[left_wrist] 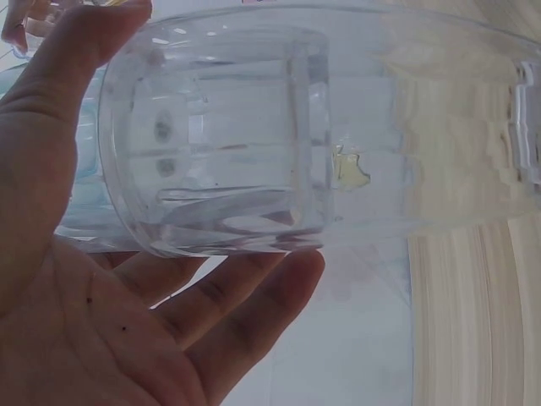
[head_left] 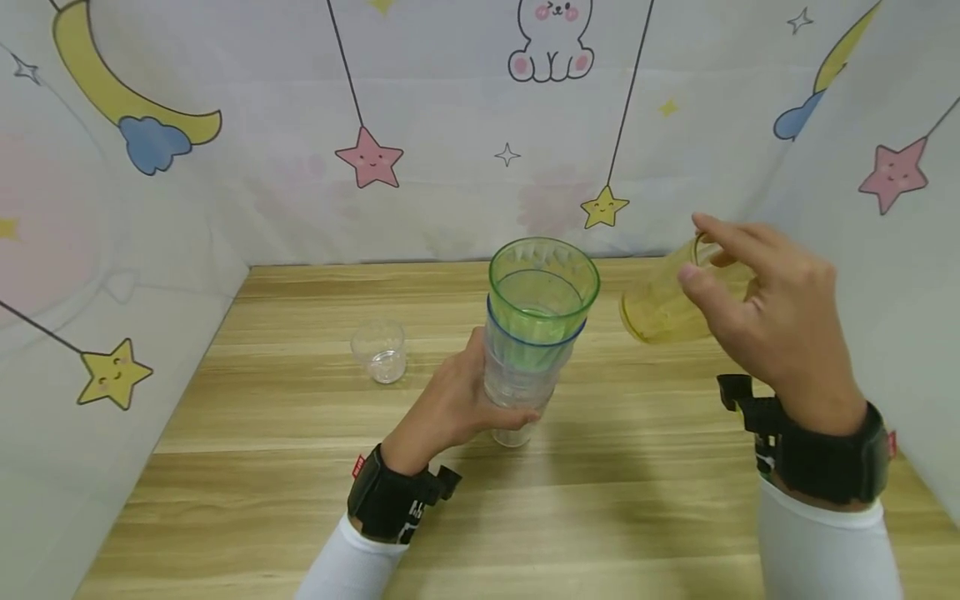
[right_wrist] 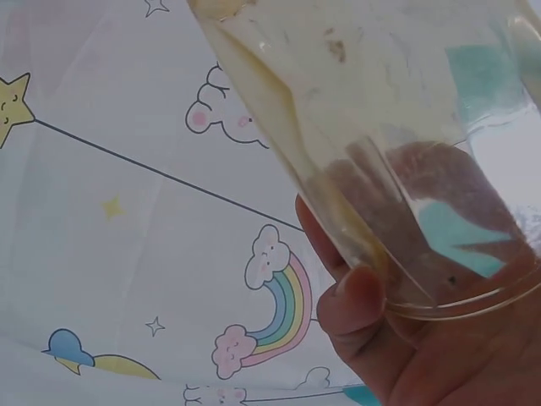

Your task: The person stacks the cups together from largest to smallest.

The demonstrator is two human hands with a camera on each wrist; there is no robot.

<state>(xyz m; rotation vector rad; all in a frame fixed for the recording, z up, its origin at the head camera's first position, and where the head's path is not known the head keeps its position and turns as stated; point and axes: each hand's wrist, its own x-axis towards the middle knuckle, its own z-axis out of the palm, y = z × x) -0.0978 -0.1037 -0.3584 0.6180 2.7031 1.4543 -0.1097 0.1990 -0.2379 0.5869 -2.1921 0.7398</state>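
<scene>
My left hand (head_left: 453,396) grips a stack of nested plastic cups over the table. Uppermost is a green cup (head_left: 543,287), set in a blue-rimmed clear cup (head_left: 521,362), with clear plastic (head_left: 513,436) showing below the thumb. In the left wrist view, the thumb and fingers lie around the clear cup (left_wrist: 228,127). To the right of the stack, my right hand (head_left: 787,308) holds a transparent yellow cup (head_left: 660,304) by its rim end, tilted with its base toward the stack. The right wrist view shows the thumb against this yellow cup (right_wrist: 338,110) near the rim.
A small clear cup (head_left: 384,350) stands on the wood-grain table (head_left: 285,467), left of the stack. White cloth walls (head_left: 442,208) printed with stars and moons close off the back and both sides.
</scene>
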